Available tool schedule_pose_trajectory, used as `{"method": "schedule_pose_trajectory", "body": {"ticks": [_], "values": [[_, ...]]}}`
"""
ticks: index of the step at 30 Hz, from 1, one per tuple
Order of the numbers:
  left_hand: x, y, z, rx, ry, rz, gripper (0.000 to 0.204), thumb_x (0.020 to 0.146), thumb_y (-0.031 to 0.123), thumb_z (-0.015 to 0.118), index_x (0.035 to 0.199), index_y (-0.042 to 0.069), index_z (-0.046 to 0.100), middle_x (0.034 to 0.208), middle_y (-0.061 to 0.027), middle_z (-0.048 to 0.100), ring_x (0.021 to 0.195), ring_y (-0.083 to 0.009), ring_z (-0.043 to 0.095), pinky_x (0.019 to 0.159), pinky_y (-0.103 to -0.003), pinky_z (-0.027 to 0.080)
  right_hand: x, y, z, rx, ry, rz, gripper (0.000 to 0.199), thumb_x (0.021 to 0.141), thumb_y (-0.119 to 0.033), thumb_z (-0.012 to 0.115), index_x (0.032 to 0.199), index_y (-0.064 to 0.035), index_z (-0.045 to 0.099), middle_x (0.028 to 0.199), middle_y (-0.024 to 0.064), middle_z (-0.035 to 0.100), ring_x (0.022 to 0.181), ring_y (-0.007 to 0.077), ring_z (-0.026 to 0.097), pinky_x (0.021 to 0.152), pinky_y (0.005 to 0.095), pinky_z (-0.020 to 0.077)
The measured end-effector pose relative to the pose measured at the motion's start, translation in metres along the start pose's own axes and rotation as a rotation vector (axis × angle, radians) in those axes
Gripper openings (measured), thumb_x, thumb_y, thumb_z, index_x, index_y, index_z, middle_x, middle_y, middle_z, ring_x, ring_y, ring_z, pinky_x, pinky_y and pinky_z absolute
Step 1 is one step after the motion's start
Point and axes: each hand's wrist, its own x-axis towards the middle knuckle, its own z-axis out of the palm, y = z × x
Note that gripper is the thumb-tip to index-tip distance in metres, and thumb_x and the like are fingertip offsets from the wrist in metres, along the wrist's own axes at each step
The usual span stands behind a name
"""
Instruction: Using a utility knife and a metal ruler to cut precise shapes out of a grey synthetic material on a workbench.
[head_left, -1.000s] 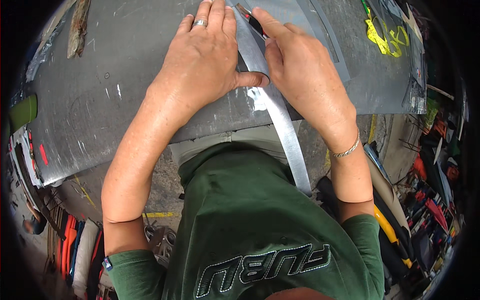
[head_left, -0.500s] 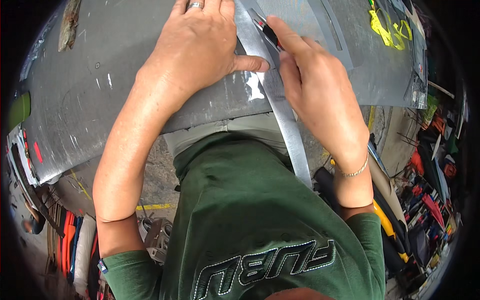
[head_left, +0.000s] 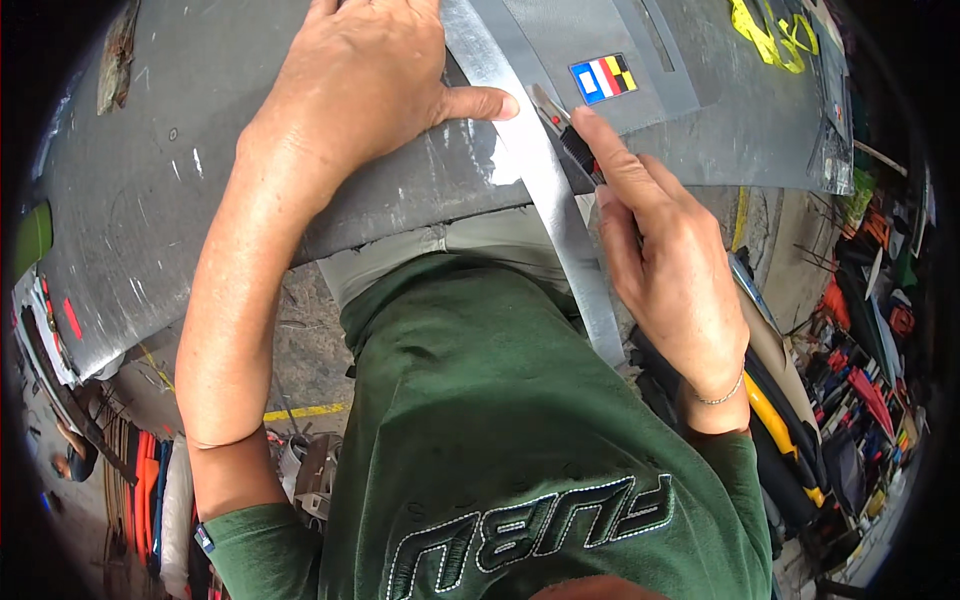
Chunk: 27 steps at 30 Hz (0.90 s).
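A long metal straightedge (head_left: 545, 190) lies across the dark work table (head_left: 180, 180) and juts past its near edge toward my body. My left hand (head_left: 365, 90) presses flat beside it, thumb stretched out onto the metal; its fingertips are cut off by the upper frame edge. My right hand (head_left: 665, 250) is closed around a utility knife (head_left: 572, 138), index finger laid along the top. The knife's blade tip is close to the straightedge's right side. To the right lies a grey sheet (head_left: 640, 115) bearing a small multicoloured patch (head_left: 603, 79) and a slot.
Yellow strips (head_left: 762, 35) lie at the table's far right, and a worn wooden piece (head_left: 118, 60) at the far left. Rolls of material (head_left: 175, 510) stand at lower left. Tubes and a cluttered pile (head_left: 860, 390) are at the right. A person (head_left: 75, 455) is at the far left.
My right hand has drawn the knife toward my body and slightly right along the straightedge, uncovering the patch. My left hand keeps pressing; the whole view has shifted a little.
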Motion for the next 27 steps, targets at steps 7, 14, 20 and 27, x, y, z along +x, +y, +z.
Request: {"method": "schedule_pose_trajectory", "body": {"ticks": [7,14,20,27], "values": [[0.069,0.059,-0.013,0.849,-0.833,-0.498,0.115,0.084,0.071,0.066,0.141,-0.026,0.040,0.148,-0.0383,0.045,0.146,-0.0450,0.039,0.123,-0.048,0.030,-0.012,0.009,-0.003,0.041,-0.012,0.035,0.057,0.094,0.006,0.060,0.148,-0.0123,0.057,0.089,0.0147,0.061,0.063,0.0230,0.051,0.065,0.0322,0.0475],[0.067,0.056,-0.012,0.880,-0.855,-0.522,0.118,0.085,0.074,0.063,0.144,-0.024,0.036,0.151,-0.0390,0.041,0.147,-0.0460,0.037,0.123,-0.049,0.030,-0.041,0.025,-0.025,0.359,0.083,0.302,0.035,0.092,0.004,0.060,0.126,-0.0032,0.057,0.093,0.0087,0.062,0.068,0.0151,0.057,0.062,0.0317,0.0469],[0.057,0.051,-0.013,0.823,-0.658,-0.398,0.120,0.084,0.076,0.063,0.145,-0.024,0.034,0.151,-0.0397,0.040,0.147,-0.0470,0.037,0.121,-0.050,0.032,-0.068,0.071,-0.094,0.034,0.070,0.057,0.040,0.084,0.018,0.060,0.121,0.0033,0.060,0.122,0.0089,0.054,0.105,0.0129,0.060,0.090,0.0273,0.0520],[0.051,0.045,-0.012,0.791,-0.678,-0.446,0.119,0.082,0.074,0.067,0.143,-0.024,0.035,0.149,-0.0399,0.041,0.145,-0.0479,0.038,0.120,-0.052,0.034,-0.039,0.034,-0.094,-0.025,0.142,-0.104,0.031,0.082,0.009,0.077,0.112,0.0051,0.070,0.111,0.0117,0.071,0.110,0.0185,0.067,0.091,0.0302,0.0559]]}}
